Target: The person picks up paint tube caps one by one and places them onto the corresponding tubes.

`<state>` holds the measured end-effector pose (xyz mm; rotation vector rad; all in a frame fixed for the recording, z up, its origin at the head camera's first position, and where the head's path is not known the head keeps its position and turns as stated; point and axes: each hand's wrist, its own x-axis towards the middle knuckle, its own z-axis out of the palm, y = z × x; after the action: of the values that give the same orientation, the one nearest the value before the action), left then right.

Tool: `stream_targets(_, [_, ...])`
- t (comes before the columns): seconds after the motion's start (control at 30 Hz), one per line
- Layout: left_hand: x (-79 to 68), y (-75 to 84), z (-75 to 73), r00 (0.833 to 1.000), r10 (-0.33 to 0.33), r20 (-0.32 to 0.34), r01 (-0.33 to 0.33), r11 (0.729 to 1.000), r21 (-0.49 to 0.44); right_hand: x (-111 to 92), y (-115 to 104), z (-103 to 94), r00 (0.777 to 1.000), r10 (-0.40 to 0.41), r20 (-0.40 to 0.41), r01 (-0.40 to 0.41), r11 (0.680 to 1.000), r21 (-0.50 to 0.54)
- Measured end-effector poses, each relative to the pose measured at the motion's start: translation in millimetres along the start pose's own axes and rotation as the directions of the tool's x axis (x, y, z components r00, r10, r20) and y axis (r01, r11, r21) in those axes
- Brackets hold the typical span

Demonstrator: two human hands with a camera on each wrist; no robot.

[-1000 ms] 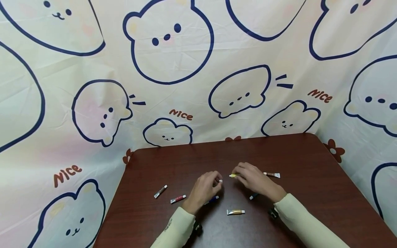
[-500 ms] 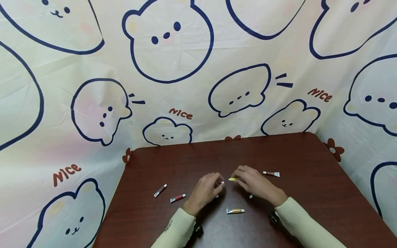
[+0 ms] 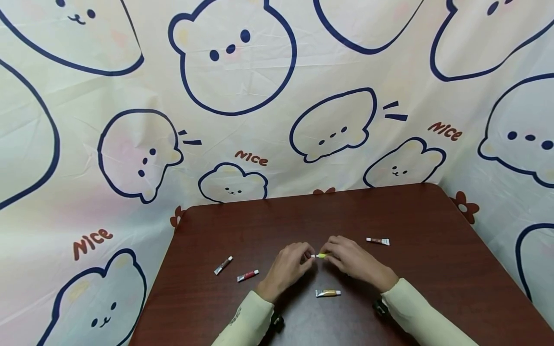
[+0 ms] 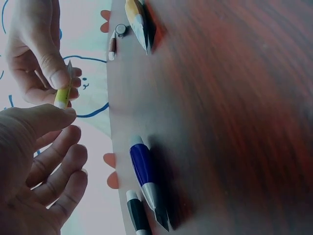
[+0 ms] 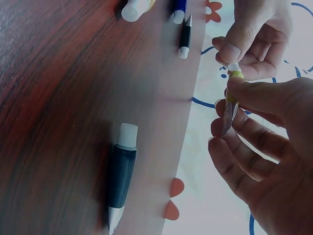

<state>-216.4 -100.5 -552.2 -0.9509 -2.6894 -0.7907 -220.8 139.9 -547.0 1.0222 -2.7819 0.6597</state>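
My left hand (image 3: 287, 266) pinches a small white cap (image 3: 313, 256) between thumb and forefinger. Facing it, my right hand (image 3: 357, 259) grips a small yellow paint tube (image 3: 322, 255) by its body, nozzle end toward the left. In the right wrist view the cap (image 5: 234, 67) sits right at the tip of the yellow tube (image 5: 234, 81), and the silver crimped tail sticks out below my right thumb. Both hands are raised over the table. A blue paint tube (image 4: 142, 164) and a dark green one (image 5: 122, 171) lie under the hands, hidden in the head view.
On the brown table (image 3: 389, 211) lie a gold paint tube (image 3: 328, 293) near the front, a red one (image 3: 248, 276) and a dark brown one (image 3: 223, 265) at left, and a brown one (image 3: 378, 241) at right. A printed cloth (image 3: 233, 86) hangs behind the table.
My two hands have drawn closer together and come slightly nearer to me. The gap between the white cap and the yellow paint tube's nozzle has narrowed until they meet in line.
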Motion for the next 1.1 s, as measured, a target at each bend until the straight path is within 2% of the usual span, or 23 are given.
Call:
stream_targets(0.57, [-2.6,3.9,-0.9,0.999,0.026,0.029,-0.026,1.0,0.0,1.1,-3.0,-1.9,0.998,-0.062,-0.006,0.062,0.998,0.011])
stream_targets(0.7, [-2.8,4.4,-1.5,0.999,0.034,0.016,-0.034,0.999,-0.01,1.2,-4.0,-2.6,0.998,-0.067,-0.012,0.068,0.998,0.012])
stream_targets(0.97, [-2.4,4.2,1.2,0.998,0.063,-0.029,-0.064,0.997,-0.035,0.6,-2.3,-3.8,1.0,-0.022,0.017,0.022,1.0,0.012])
stream_targets(1.1, [-0.5,4.1,1.2,0.998,0.053,-0.043,-0.054,0.998,-0.023,0.7,-1.8,-4.4,0.999,-0.009,0.035,0.008,1.0,0.02])
